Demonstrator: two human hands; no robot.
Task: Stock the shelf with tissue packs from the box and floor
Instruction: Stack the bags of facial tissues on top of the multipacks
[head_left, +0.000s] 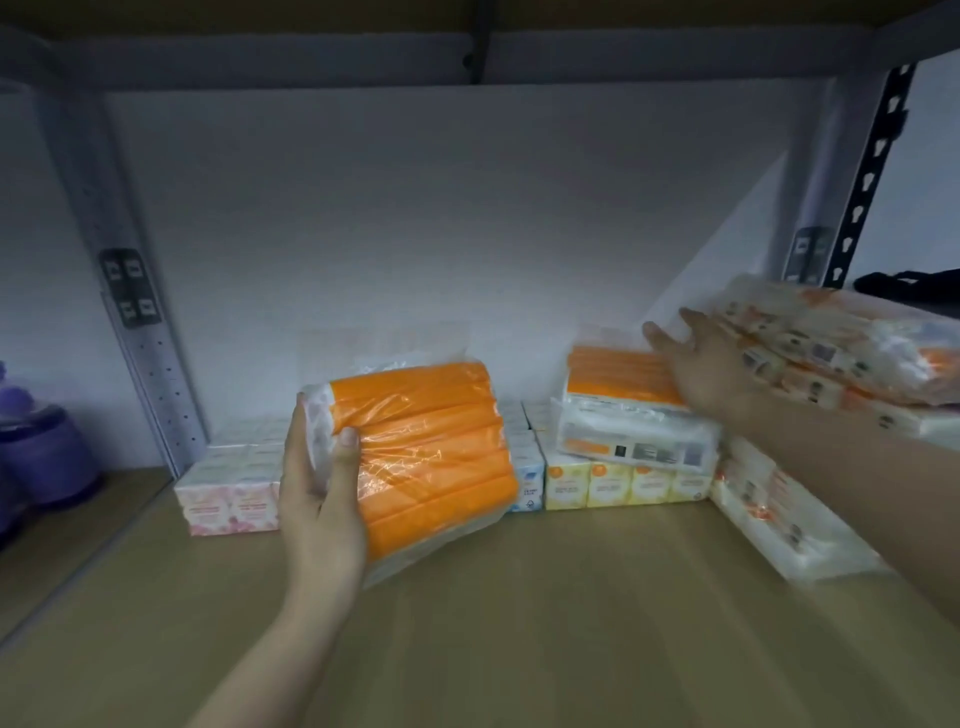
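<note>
My left hand (319, 493) grips the near end of an orange tissue pack (431, 452) wrapped in clear plastic, held above the wooden shelf board (545, 623). My right hand (711, 364) reaches out with straight fingers and touches a second orange pack (618, 376) that lies on a white pack (634, 439). A large white and orange pack (841, 348) rests over my right forearm. Small pocket tissue packs stand in a row at the back: pink ones (228, 499) on the left, yellow ones (623, 483) on the right.
A long white pack (784, 519) lies slanted on the board at the right. Purple containers (47, 452) stand in the neighbouring bay at the left. Grey metal uprights (130, 291) frame the bay, with a shelf overhead. A dark object (909, 283) lies at far right.
</note>
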